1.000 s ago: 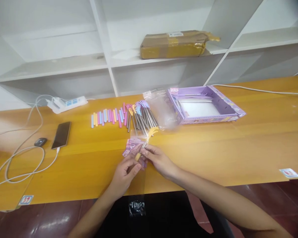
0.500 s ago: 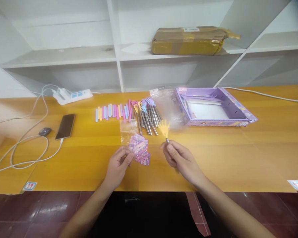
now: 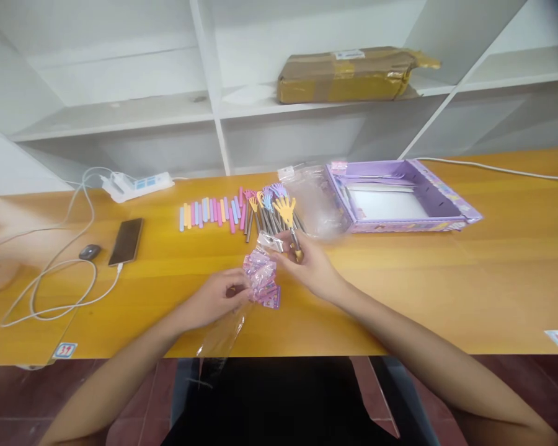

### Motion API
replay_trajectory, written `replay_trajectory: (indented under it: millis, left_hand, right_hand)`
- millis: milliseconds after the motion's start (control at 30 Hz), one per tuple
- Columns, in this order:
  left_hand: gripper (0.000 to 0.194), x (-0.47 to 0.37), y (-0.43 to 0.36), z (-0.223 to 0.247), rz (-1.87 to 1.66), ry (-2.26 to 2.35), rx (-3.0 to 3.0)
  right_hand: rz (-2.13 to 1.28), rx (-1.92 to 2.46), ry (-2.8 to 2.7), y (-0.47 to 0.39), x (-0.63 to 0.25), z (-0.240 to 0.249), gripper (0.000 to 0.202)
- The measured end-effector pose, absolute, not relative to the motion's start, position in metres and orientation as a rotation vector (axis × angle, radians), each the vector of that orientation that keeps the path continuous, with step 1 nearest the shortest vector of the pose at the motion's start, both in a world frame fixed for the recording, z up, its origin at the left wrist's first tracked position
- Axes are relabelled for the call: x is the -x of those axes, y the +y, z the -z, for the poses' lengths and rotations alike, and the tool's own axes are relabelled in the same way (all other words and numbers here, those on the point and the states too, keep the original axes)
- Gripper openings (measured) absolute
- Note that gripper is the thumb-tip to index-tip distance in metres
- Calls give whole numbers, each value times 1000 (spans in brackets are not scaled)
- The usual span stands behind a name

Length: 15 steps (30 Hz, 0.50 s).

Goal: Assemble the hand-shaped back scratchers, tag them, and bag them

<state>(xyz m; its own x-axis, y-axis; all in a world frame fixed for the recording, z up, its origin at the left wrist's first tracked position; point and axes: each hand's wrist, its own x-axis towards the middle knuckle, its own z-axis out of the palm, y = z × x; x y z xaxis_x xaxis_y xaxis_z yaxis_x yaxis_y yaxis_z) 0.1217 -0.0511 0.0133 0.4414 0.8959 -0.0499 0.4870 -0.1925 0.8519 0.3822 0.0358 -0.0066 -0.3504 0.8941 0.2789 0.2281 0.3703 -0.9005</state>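
My right hand (image 3: 314, 263) is closed around a yellow hand-shaped back scratcher (image 3: 286, 212), its claw pointing up and away from me. My right fingertips also touch the top of a clear plastic bag (image 3: 225, 334). My left hand (image 3: 221, 297) pinches the same bag, which stretches slantwise between both hands and hangs toward the table's front edge. Underneath it lies a heap of purple-pink printed cards (image 3: 272, 297). Beyond my right hand, several more back scratchers (image 3: 266, 201) with coloured claws and metal rods lie bunched together. Short coloured tubes (image 3: 211, 210) form a row to their left.
A purple open box (image 3: 348, 210) stands at right, beside a pile of clear bags (image 3: 316, 204). At left are a phone (image 3: 126, 241), a mouse (image 3: 90, 251), a power strip (image 3: 139, 186) and looping white cable. A taped carton (image 3: 344, 77) sits on the shelf.
My right hand has moved left with the back scratcher, over to the bag's top. The bag, earlier lying beyond my left hand, is now lifted and stretched across the cards toward me.
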Motion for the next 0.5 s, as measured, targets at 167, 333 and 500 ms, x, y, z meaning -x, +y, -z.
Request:
replay_trajectory:
  millis: [167,333,500]
  left_hand:
    - [30,-122,-50,-10,-555,1107,-1763]
    - [21,-117,-47,-9,-389,985,-1708]
    - [35,-117,-19,-1,-1129,1286,-1176]
  right_hand:
    - [-937,954,-1718,38,-383,6,28]
    - [-1264,971,-1342,46,-389,-1,39]
    - [-1489,892,-1239,48,-390,9,57]
